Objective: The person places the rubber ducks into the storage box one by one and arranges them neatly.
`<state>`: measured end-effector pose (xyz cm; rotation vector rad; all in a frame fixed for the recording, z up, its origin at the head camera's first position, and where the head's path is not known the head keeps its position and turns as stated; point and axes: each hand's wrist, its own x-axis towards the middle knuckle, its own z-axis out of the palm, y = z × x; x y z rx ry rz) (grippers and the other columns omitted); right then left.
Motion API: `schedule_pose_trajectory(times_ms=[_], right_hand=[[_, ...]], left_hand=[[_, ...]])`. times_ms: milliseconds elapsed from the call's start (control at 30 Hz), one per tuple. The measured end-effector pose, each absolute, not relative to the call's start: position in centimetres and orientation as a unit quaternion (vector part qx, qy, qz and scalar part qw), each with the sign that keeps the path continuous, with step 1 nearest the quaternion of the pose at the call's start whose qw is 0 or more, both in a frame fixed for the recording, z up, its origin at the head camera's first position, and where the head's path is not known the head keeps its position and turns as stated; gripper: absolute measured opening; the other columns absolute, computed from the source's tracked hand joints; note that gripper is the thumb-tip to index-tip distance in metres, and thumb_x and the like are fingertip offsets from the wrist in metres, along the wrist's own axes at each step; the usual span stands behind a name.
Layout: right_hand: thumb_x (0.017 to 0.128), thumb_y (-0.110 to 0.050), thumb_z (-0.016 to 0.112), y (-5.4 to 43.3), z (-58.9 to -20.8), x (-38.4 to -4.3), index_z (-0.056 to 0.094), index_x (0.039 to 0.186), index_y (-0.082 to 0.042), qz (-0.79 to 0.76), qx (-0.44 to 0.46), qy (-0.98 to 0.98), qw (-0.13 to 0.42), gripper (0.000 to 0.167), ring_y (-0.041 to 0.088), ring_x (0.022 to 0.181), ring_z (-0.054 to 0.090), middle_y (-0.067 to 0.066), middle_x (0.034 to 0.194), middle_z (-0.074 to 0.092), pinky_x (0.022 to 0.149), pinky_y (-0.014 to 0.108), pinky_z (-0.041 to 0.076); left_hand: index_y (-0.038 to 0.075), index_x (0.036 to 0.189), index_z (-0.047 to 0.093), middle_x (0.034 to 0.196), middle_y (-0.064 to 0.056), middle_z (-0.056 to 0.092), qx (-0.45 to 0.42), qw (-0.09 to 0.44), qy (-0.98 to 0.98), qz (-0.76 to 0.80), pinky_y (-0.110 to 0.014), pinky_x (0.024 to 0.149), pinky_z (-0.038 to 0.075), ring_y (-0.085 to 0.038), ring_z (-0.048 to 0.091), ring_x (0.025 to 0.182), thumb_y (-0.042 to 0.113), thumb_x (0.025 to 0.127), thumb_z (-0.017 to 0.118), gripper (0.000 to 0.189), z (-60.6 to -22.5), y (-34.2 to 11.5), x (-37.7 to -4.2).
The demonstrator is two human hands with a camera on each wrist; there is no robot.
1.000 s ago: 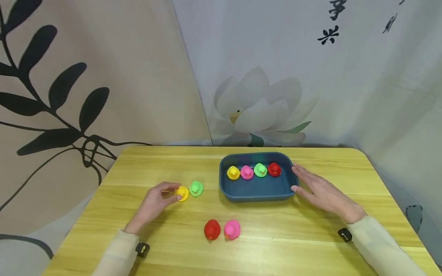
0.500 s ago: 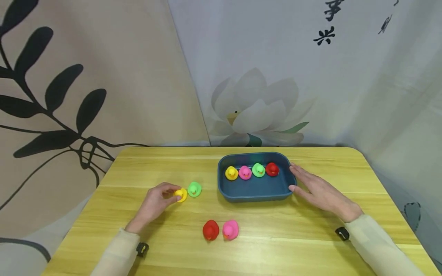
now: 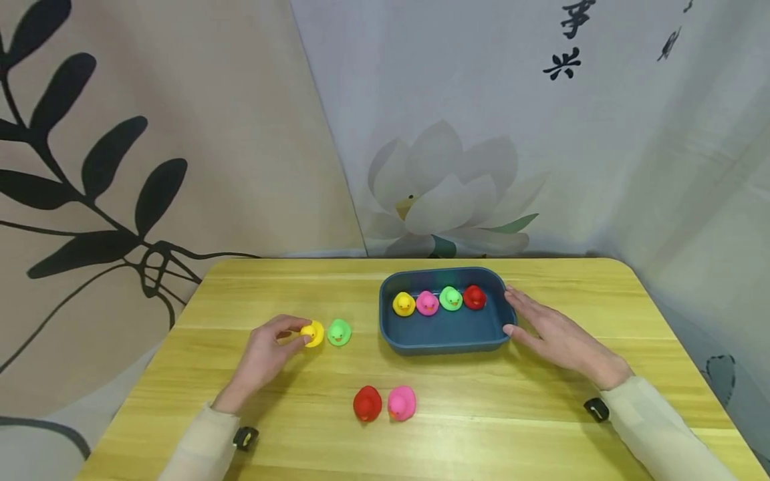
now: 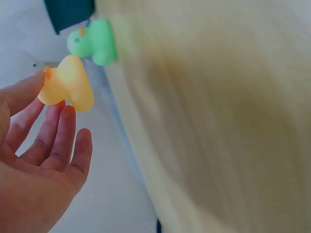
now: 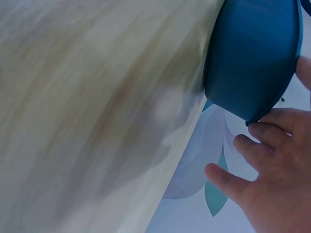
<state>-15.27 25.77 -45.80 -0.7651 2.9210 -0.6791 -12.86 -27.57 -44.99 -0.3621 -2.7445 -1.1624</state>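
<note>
On the left, the left hand (image 3: 261,351) is pinching a yellow rubber duck (image 3: 313,333) betw. thumb and fingertips, prob. because so small, rounded a body is suiting a light grip. It's looking like soft, smooth vinyl w/ a flared base (can't tell if that's touching the wood-grain tabletop (image 3: 481,434)). Just right of it, a green duck (image 3: 339,332) is standing alone. Nearer, a glossy red duck (image 3: 367,403) and a pink duck (image 3: 401,403) are sitting side by side, apart.

Farther right, a dark blue tray (image 3: 448,334), rectangular w/ rounded corners and prob. plastic, is holding four more in a L-to-R row: yellow one (image 3: 404,304), pink one (image 3: 427,303), green one (image 3: 450,298), red one (image 3: 474,297). They're lining up toward its far side, leaving the near strip bare. At far right, the right hand (image 3: 559,341) is spreading fairly straight fingers, touching the tray's right end, presumably steadying it, not gripping.
</note>
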Motion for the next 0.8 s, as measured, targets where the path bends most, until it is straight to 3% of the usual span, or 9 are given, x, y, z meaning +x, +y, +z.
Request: schedule_pose_trajectory(times_ms=[333,800], right_hand=[[0.107,-0.052,0.051,25.9,-45.8,-15.2,0.03,0.162,-0.004,-0.225,-0.247,0.942,0.024,0.076,0.04,0.151,0.031,0.012,0.171,0.023,0.117,0.06,0.033],[0.107,-0.053,0.051,25.9,-46.1,-15.4,0.029,0.163,-0.005,-0.226,-0.243,0.943,0.028,0.077,0.04,0.151,0.031,0.012,0.171,0.022,0.117,0.061,0.033]], left_hand=[[0.011,0.119,0.077,0.119,-0.003,0.073,-0.147,0.115,-0.902,-0.389,-0.052,0.093,0.056,-0.025,0.068,0.109,0.006,0.091,0.08,0.028,-42.4,-25.0,-12.1],[0.012,0.122,0.077,0.122,-0.002,0.072,-0.17,0.09,-0.887,-0.42,-0.05,0.098,0.054,-0.022,0.068,0.111,0.011,0.091,0.081,0.032,-40.5,-21.0,-12.0]])
